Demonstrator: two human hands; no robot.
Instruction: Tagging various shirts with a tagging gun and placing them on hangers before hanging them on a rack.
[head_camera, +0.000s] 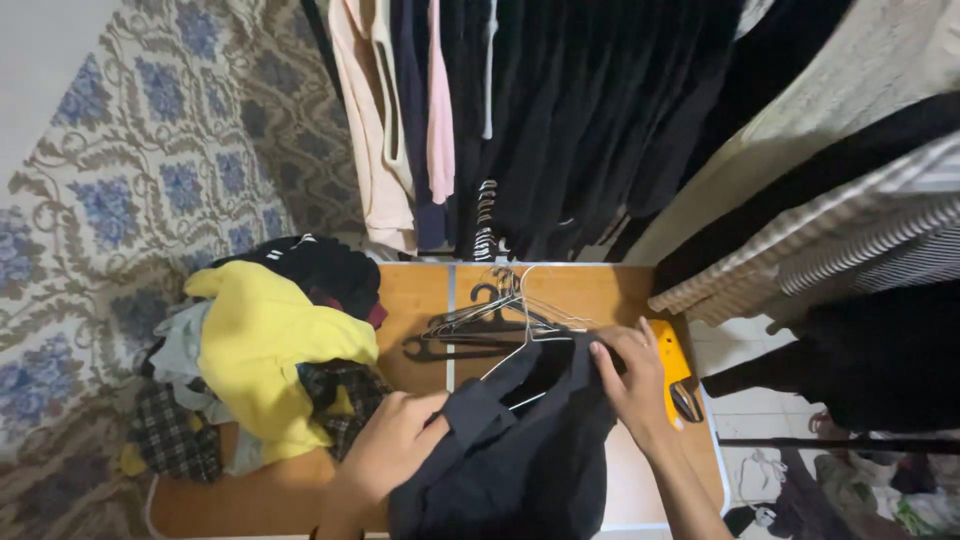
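Dark garment (510, 450) in both hands, left (395, 435) and right (630, 380) gripping it; hangers (480, 325) beyond.

- Dark navy fabric garment (510, 450): bunched and creased, draped over the near edge of the wooden tabletop at 6 o'clock, gripped on both sides, collar opening facing up.
- Thin silver wire hanger (525, 345): partly inserted in the garment's opening, hook pointing toward 12 o'clock, shoulders hidden by fabric.

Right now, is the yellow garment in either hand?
No, the yellow garment lies on the pile; both hands grip the dark garment.
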